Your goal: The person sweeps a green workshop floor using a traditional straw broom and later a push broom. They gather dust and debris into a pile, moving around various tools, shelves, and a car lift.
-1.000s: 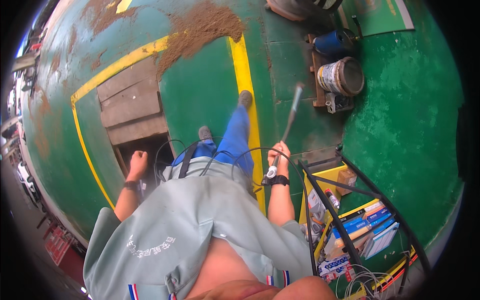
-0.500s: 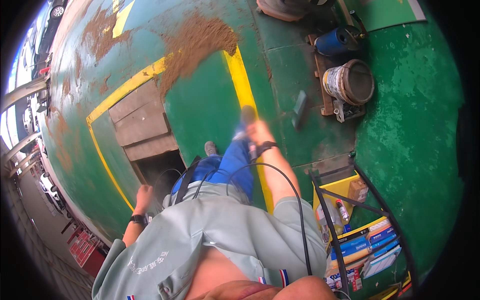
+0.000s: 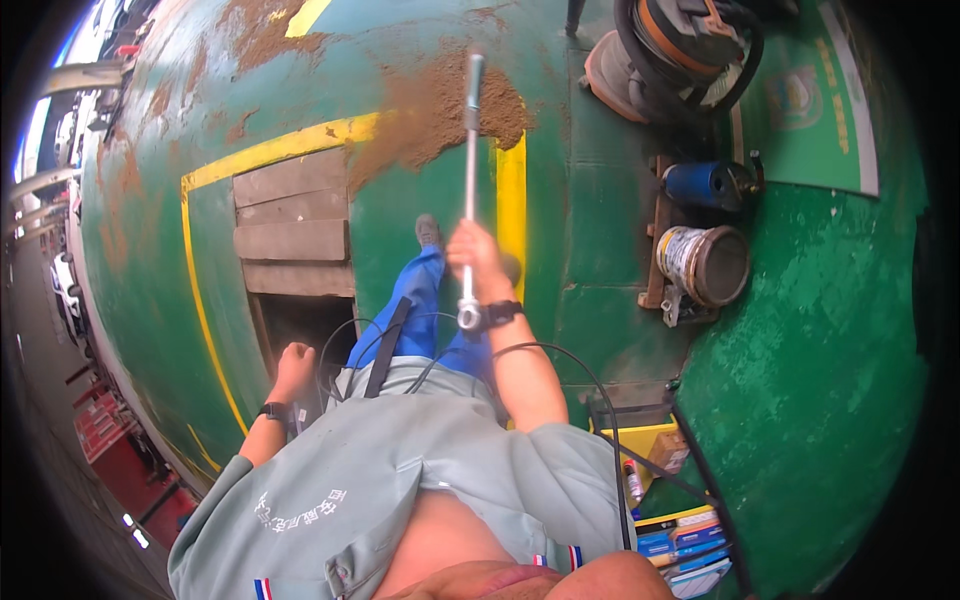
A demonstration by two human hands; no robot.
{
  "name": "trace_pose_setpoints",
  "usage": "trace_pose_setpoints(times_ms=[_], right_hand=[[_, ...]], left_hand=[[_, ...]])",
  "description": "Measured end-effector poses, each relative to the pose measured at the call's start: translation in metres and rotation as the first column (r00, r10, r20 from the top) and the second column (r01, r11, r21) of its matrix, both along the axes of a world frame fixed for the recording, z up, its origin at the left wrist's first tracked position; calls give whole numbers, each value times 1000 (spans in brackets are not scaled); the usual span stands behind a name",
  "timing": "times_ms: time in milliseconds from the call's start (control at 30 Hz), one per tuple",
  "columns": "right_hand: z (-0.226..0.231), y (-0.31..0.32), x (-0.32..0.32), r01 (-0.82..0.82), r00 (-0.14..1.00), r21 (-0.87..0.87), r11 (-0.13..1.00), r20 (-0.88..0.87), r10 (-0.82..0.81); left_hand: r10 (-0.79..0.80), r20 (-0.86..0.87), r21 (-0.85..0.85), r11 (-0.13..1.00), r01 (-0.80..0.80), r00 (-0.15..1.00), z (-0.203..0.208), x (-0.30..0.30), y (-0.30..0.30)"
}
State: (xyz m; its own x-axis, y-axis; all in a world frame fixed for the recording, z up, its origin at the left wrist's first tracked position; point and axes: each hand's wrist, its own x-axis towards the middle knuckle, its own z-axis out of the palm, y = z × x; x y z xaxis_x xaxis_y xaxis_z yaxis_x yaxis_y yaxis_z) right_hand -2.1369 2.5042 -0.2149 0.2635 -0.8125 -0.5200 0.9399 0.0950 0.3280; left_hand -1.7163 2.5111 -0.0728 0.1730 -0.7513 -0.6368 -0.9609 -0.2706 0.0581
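Observation:
A long metal ratchet wrench [image 3: 471,170] is in my right hand [image 3: 476,255], whose fingers wrap round its shaft. Its round head [image 3: 468,315] lies by my wristwatch, and the grey handle end points forward over the floor. At my left side hangs my left hand [image 3: 294,372], its fingers curled in with nothing visible in them; it is slightly blurred. Beneath it is the dark floor opening [image 3: 305,325], partly covered by wooden boards [image 3: 292,240].
Brown sawdust-like material [image 3: 430,120] is spread over the green floor ahead. To the right are a vacuum cleaner [image 3: 655,60], a blue cylinder [image 3: 705,186], a bucket [image 3: 705,265] and a black-framed cart [image 3: 700,460] with boxes. Black cables [image 3: 575,370] loop across my front.
My right hand has swung inward to the left, bringing the wrench into clear view. My body has stepped and turned, so the vacuum cleaner shows more fully. My left hand stays low at my side.

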Motion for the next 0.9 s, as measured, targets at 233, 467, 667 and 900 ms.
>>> trace_pose_setpoints(times_ms=[233,467,667,900], right_hand=[[-39,81,-82,153,942,529,835,-333,38],[-136,-8,-52,193,964,648,737,-264,-21],[-87,-144,115,-214,976,521,827,76,204],[-3,-139,-11,-132,991,290,948,41,126]], left_hand=[[29,-90,99,995,-20,996,-45,7,-62],[207,-149,91,977,-195,967,-49,45,-143],[231,-53,71,971,-227,972,-64,105,-152],[211,-135,72,977,-203,968,-77,60,-205]])
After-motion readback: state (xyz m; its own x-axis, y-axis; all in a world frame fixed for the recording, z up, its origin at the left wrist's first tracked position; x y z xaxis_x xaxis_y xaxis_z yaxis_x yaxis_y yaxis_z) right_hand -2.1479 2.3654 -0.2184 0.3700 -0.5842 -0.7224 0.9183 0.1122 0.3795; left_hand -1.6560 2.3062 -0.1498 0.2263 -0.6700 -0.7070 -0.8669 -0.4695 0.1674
